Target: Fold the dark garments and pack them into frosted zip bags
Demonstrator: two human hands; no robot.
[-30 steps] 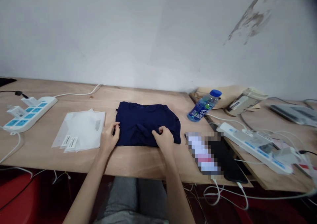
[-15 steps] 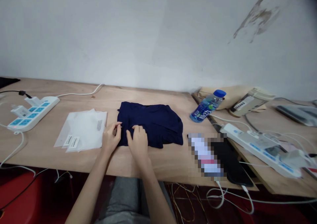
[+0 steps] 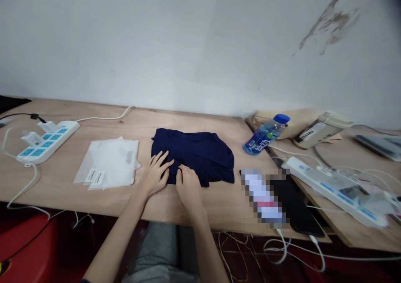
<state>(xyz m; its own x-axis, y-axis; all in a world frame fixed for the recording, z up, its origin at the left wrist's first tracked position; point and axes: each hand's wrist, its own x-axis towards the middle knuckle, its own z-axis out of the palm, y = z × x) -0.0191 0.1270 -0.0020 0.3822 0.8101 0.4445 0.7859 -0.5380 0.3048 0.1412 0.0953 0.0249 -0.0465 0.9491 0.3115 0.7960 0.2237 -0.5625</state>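
Observation:
A navy blue garment (image 3: 200,151), loosely folded with some creases, lies on the wooden table (image 3: 106,199) in front of me. My left hand (image 3: 156,175) rests flat on its near left corner with the fingers spread. At the garment's near edge, my right hand (image 3: 189,187) has its fingers curled down and the thumb close to the index finger, pinching the cloth. The fingertips are partly hidden. Left of the garment lie several translucent white plastic bags (image 3: 112,162), overlapping, with small white barcode labels (image 3: 95,177).
A power strip (image 3: 52,141) with plugs sits at the left. On the right are a blue-capped bottle (image 3: 265,135), a coffee cup (image 3: 322,130), a phone with blurred screen (image 3: 263,197), a black phone (image 3: 296,208) and another power strip (image 3: 332,191). White cables hang off the front edge.
My left hand has gone from curled fingers at the garment's left edge to lying spread on it. My right hand has shifted right and drawn its fingers together.

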